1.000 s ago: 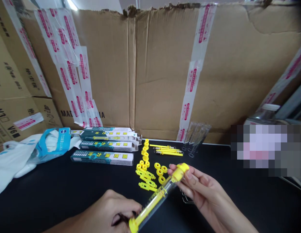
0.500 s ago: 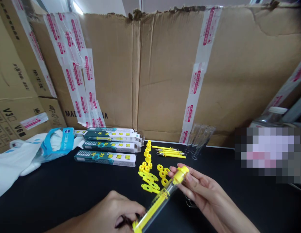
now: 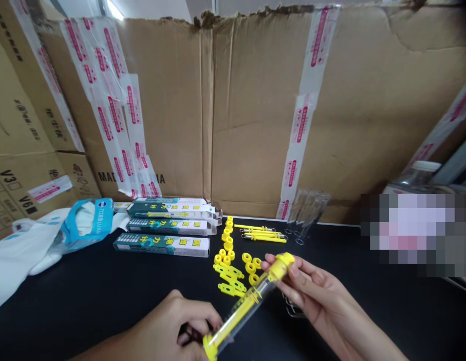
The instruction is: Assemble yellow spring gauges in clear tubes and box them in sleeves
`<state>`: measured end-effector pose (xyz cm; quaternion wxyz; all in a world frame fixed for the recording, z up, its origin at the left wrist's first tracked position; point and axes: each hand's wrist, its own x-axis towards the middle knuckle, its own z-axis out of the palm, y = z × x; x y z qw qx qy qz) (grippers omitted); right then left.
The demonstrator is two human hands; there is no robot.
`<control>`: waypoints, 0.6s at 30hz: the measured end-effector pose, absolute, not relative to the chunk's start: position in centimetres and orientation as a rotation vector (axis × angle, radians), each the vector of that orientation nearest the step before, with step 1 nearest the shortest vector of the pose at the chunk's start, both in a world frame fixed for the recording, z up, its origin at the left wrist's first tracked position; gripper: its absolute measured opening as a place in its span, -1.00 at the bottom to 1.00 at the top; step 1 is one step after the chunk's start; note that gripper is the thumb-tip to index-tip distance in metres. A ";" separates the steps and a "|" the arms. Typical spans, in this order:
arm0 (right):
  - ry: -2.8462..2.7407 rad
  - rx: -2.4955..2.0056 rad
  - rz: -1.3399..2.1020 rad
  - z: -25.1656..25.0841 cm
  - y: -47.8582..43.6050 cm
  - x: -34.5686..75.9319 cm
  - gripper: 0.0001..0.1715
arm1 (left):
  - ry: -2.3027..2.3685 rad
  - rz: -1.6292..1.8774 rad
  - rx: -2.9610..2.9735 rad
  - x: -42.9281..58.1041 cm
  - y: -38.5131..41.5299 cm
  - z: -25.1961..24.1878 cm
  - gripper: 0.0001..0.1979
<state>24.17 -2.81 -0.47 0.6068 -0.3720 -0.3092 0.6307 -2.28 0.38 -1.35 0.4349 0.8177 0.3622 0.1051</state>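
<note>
A tubular spring scale (image 3: 242, 313), a clear cylinder with a yellow core and a yellow cap at each end, lies slanted between my hands. Around its upper cap close the thumb and fingers of my right hand (image 3: 319, 288). My left hand (image 3: 183, 321) is curled at the lower cap, its fingertips partly hidden behind the tube. Bent metal wire hooks (image 3: 293, 308) lie on the table, partly covered by my right hand. Just beyond the tube are yellow rings (image 3: 250, 267) and flat yellow plates with slots (image 3: 228, 278).
Small yellow caps (image 3: 227, 233) form a row near yellow rods with springs (image 3: 265, 234). Clear tubes (image 3: 308, 213) stand by the cardboard wall (image 3: 255, 110). Printed boxes (image 3: 161, 245) and a blue-white tissue pack (image 3: 90, 223) sit left. A bottle (image 3: 421, 175) is at right.
The view has shifted slightly. Both hands keep their hold on the spring scale, and its lower cap shows a little more. More of the wire hooks is visible under my right hand.
</note>
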 end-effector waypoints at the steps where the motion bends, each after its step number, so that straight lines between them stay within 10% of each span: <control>1: -0.709 -0.858 1.454 -0.5 -2.8 24.2 -0.84 | 0.896 0.275 1.998 -2.3 0.5 -1.4 -0.84; 18: -0.730 -0.872 1.428 -0.8 -3.0 24.2 -0.77 | 0.868 0.271 1.979 -2.2 0.5 -1.8 -0.83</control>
